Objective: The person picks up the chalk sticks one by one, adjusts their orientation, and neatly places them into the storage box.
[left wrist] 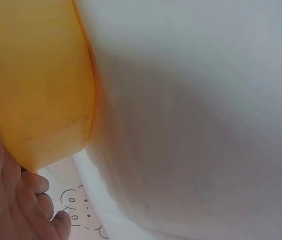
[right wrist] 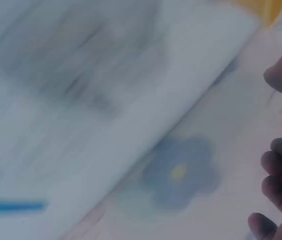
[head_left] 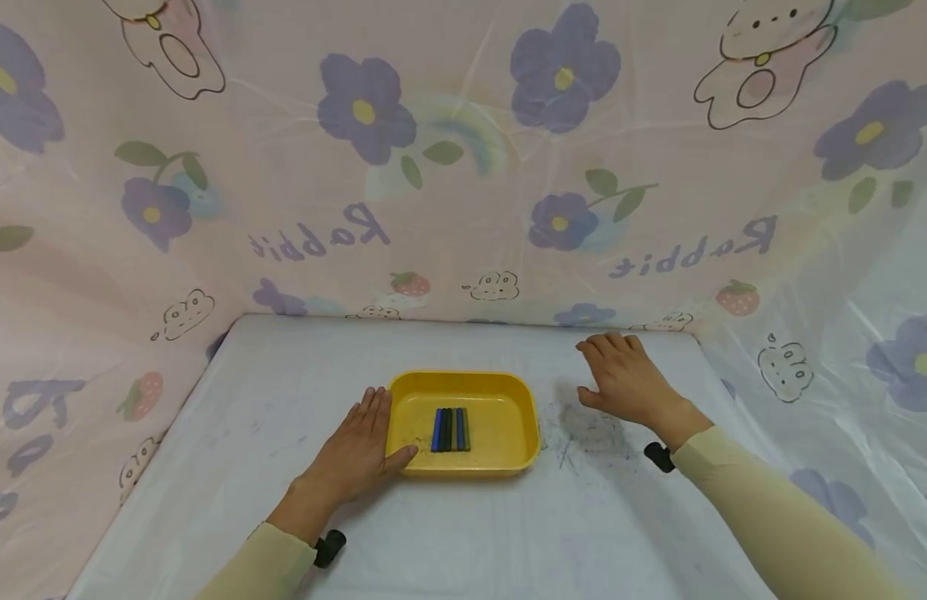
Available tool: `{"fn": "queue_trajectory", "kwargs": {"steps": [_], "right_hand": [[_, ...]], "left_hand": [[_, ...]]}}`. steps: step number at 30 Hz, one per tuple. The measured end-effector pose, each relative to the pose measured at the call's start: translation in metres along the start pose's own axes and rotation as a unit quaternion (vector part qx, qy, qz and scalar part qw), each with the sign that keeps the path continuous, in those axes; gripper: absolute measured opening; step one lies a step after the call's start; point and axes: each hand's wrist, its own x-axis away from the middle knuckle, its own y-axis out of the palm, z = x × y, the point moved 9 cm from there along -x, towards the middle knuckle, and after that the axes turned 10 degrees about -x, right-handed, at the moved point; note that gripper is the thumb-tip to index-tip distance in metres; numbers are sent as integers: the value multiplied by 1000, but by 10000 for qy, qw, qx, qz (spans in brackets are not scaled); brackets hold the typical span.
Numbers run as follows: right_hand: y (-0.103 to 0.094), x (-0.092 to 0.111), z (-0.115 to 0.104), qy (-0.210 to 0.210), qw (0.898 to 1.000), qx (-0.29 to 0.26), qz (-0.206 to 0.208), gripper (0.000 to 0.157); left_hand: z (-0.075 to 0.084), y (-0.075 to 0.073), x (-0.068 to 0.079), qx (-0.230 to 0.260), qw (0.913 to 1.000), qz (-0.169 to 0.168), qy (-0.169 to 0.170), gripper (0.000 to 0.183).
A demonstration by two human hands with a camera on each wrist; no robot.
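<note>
A shallow yellow tray [head_left: 501,458] sits on the white-covered table. Inside it, several thin crayon-like sticks [head_left: 451,430] lie side by side, blue, dark and olive. My left hand [head_left: 356,454] holds the tray's left side, its thumb over the front left corner and its fingers along the outer wall. In the left wrist view, fingertips [left wrist: 45,204] bend past the tray's end. My right hand [head_left: 624,383] is raised over the table right of the tray, fingers loosely bent, nothing in it. A blue stick [right wrist: 18,206] shows on the white surface in the right wrist view.
Dark smudges and scribbled marks [head_left: 587,429] cover the tabletop right of the tray. A patterned curtain [head_left: 448,208] with flowers and rabbits hangs behind the table and along both sides. Each wrist carries a small black camera [head_left: 330,548].
</note>
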Motion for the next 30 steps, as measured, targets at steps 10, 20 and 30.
{"fn": "queue_trajectory", "kwargs": {"steps": [10, 20, 30], "right_hand": [[12, 70, 90, 508, 9876, 919, -1163, 69], [39, 109, 129, 829, 9723, 1219, -1812, 73], [59, 112, 140, 941, 9676, 1031, -2102, 81]], "left_hand": [[-2, 2, -1, -19, 10000, -31, 45, 100], [0, 3, -3, -53, 9999, -108, 1, 100], [-1, 2, -1, -43, 9999, -98, -38, 100]]}}
